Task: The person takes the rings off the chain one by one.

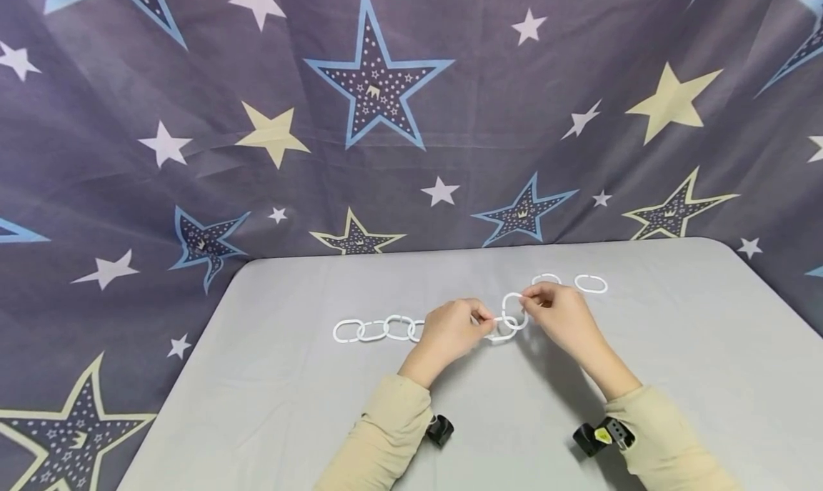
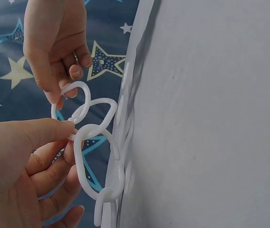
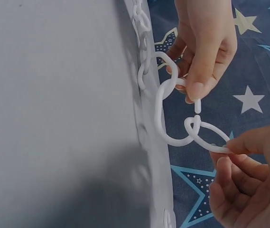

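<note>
A chain of white plastic oval links (image 1: 399, 327) lies across the grey table, its right end raised between my hands. My left hand (image 1: 453, 328) pinches one link (image 3: 158, 114) near its end between thumb and forefinger. With thumb and fingertips, my right hand (image 1: 558, 314) holds another link (image 1: 512, 306). In the right wrist view this held link (image 3: 213, 137) passes through the left hand's link, close to a small gap in that link's side. Part of the chain is hidden behind my left hand in the head view.
Two loose white links lie beyond my right hand: one link (image 1: 546, 278) partly covered by it, another link (image 1: 591, 284) farther right. A grey cloth covers the table (image 1: 289, 405). Behind it hangs a dark curtain (image 1: 411, 169) with stars.
</note>
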`<control>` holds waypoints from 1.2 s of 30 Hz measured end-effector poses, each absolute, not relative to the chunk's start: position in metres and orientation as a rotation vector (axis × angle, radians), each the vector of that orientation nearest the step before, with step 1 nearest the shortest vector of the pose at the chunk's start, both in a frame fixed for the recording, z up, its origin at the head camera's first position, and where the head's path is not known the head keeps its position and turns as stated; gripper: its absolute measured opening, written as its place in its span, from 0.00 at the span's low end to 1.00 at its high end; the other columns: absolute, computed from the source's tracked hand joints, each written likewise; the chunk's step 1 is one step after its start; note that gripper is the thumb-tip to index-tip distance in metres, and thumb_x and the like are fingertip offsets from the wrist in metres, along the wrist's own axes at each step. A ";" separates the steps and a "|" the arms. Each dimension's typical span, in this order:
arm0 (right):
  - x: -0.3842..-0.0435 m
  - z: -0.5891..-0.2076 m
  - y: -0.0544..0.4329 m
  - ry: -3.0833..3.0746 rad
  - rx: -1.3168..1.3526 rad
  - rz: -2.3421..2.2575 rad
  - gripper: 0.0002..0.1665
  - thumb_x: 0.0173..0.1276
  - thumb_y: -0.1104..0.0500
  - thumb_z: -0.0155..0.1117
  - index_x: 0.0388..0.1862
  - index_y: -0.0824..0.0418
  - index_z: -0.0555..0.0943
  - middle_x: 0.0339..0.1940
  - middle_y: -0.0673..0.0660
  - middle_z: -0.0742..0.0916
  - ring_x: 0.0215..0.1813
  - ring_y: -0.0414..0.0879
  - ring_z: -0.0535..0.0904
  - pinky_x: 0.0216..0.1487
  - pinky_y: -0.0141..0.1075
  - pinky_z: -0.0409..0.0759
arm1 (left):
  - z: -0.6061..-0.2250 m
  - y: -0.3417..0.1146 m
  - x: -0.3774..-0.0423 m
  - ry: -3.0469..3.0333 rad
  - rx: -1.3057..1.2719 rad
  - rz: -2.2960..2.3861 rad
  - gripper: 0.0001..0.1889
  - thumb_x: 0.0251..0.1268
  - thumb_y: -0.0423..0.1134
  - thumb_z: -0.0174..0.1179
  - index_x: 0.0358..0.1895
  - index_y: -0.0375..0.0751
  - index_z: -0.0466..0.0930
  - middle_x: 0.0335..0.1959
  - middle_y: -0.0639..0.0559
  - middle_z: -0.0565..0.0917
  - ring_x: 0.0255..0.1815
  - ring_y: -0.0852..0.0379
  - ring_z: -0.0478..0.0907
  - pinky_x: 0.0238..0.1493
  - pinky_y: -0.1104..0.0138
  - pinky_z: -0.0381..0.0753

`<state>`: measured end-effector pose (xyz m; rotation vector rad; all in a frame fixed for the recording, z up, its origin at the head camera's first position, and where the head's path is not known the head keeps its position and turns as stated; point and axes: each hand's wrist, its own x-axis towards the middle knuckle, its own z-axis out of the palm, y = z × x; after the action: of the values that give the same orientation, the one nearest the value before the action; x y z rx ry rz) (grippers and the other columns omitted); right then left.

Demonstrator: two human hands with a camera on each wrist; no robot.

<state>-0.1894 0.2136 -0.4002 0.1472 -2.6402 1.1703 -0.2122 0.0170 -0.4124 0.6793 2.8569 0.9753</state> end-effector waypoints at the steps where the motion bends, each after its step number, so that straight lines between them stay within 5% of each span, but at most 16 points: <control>1: -0.190 -0.400 0.213 -2.643 0.150 1.152 0.06 0.65 0.65 0.65 0.37 0.68 0.85 0.31 0.58 0.88 0.33 0.47 0.81 0.36 0.37 0.77 | -0.412 0.017 -0.212 2.859 0.677 0.977 0.04 0.65 0.46 0.65 0.37 0.55 0.88 0.28 0.68 0.83 0.22 0.69 0.72 0.32 0.68 0.70; 10: -0.188 -0.402 0.210 -2.685 0.143 1.098 0.06 0.65 0.63 0.63 0.36 0.64 0.86 0.26 0.53 0.86 0.28 0.43 0.76 0.31 0.37 0.73 | -0.411 0.017 -0.212 2.869 0.676 0.969 0.04 0.65 0.46 0.65 0.38 0.55 0.88 0.29 0.68 0.84 0.23 0.69 0.73 0.33 0.69 0.71; 36: -0.181 -0.401 0.212 -2.652 0.134 1.119 0.07 0.65 0.65 0.64 0.38 0.65 0.87 0.28 0.54 0.88 0.33 0.47 0.82 0.35 0.37 0.78 | -0.413 0.018 -0.213 2.878 0.700 0.969 0.04 0.64 0.47 0.66 0.37 0.56 0.88 0.29 0.69 0.84 0.26 0.69 0.74 0.33 0.69 0.71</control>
<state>-0.1806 0.2118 -0.4012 0.1342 -2.6525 1.1192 -0.2129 0.0178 -0.4132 0.6996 2.8775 0.9693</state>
